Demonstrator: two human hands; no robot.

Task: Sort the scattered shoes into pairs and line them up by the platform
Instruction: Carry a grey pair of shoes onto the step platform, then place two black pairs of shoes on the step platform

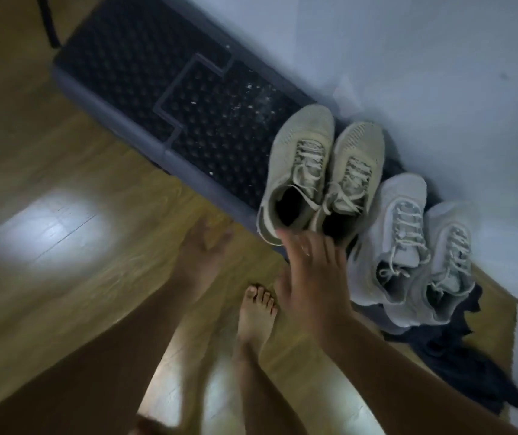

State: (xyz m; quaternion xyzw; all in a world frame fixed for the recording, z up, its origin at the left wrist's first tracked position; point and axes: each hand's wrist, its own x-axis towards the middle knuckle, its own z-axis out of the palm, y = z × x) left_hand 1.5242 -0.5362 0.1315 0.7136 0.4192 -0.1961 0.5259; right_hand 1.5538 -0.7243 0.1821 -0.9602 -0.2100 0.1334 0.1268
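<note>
**Two pairs lined up at the platform; the beige pair is getting its last touch**

Two matched pairs are in view, both at the right end of the platform (pixel 144 89), the dark studded step that runs along the wall (pixel 408 58). The beige sneakers (pixel 301 164) sit side by side on the platform's right end, touching each other. Their toes point to the wall and their heels hang at the platform's front edge. The white sneakers (pixel 408 246) lie just past that same end, also side by side with toes to the wall. Their heels rest on a dark cloth (pixel 458 356) crumpled on the floor (pixel 63 152).

The right hand (pixel 307 277) reaches to the heels of the beige pair, with its fingers spread over the two heel rims. Blur hides whether they hook into the collars or only rest there, so I cannot tell if it grips. The left hand (pixel 201 246) hangs over the floor just in front of the platform's front edge, fingers loosely spread and holding nothing. A bare foot (pixel 256 312) stands on the floor in front of the platform, between the two arms.

As a judgement, the pairing of these four shoes looks done, and the row is begun from the platform's right end. What seems left is releasing or squaring the beige pair. No loose shoe shows on the floor, but more may lie out of view.
</note>
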